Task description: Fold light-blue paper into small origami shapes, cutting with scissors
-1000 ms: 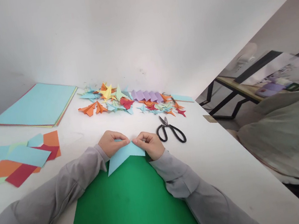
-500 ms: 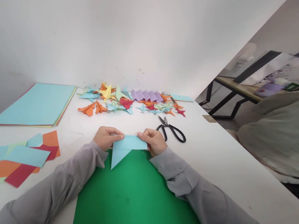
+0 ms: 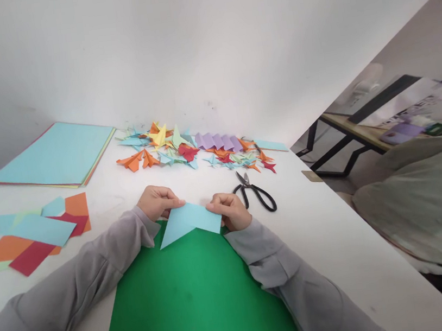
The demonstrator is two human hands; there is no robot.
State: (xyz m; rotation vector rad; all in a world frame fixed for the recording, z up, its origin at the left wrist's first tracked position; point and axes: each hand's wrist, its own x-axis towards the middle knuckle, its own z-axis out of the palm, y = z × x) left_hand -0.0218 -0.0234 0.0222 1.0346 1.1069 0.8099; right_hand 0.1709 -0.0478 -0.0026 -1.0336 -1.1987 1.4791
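Observation:
A light blue piece of paper (image 3: 191,219), folded at an angle, is held up between my two hands over the far edge of a green sheet (image 3: 198,294). My left hand (image 3: 159,202) pinches its upper left part between thumb and fingers. At the right end my right hand (image 3: 230,210) grips the paper the same way, thumb on top. One pointed flap hangs down to the lower left. Black-handled scissors (image 3: 254,192) lie on the white table just right of my right hand, blades partly apart.
Colourful folded paper shapes (image 3: 159,137) lie piled along the wall, beside a purple pleated paper strip (image 3: 218,141). Loose paper rectangles (image 3: 41,230) overlap at the left, with a stack of large sheets (image 3: 55,155) behind them. To the right, past the table edge, is another person's clothing (image 3: 418,198).
The right part of the blue paper has tilted downward and its fold angle has changed. My right hand has shifted slightly right and down; my left hand keeps nearly the same place.

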